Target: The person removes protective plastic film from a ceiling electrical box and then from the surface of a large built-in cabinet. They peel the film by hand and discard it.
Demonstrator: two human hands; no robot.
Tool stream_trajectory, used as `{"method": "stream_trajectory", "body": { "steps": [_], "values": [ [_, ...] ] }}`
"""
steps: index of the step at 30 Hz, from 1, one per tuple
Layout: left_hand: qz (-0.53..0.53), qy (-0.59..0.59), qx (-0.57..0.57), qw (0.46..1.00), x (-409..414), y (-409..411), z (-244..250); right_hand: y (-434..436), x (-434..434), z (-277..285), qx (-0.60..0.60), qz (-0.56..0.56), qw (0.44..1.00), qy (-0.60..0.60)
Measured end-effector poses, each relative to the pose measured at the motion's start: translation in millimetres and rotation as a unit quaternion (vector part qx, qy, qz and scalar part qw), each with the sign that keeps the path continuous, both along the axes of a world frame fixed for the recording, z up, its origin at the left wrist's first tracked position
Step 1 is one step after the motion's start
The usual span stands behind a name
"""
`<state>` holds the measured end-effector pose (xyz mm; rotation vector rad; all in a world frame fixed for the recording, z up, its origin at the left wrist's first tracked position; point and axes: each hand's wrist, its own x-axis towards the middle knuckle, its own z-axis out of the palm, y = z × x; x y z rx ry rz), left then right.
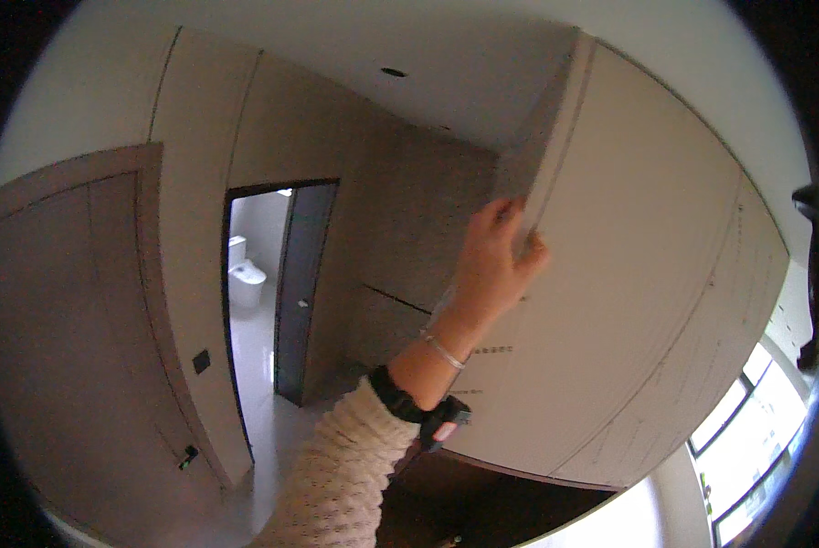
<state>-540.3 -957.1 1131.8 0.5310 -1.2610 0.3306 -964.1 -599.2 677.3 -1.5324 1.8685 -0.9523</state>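
My left hand reaches up to the vertical edge of a large beige wall panel. Its fingers curl on the far side of this edge while the thumb rests against the front face. The hand hides the edge between them. A knitted cream sleeve covers the forearm. Around the wrist are a thin bracelet and a black strap with a small device. Fine seams, marks and a line of small writing show on the panel. My right hand is out of view.
Left of the panel a recess runs back to a dark wall. A doorway with a grey door opens onto a toilet. Farther left are a dark wall plate and a brown door with a handle. Windows stand at right.
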Motion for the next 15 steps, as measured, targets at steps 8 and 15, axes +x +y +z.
{"method": "stream_trajectory", "body": {
  "steps": [8,15],
  "values": [
    [0.022,0.042,0.006,0.999,-8,-19,11,-33,-36,-3,0.027,-0.051,0.981,-0.186],
    [0.005,0.077,-0.03,0.997,-3,-42,19,-59,-15,28,0.045,-0.07,0.966,-0.246]
  ]
}}
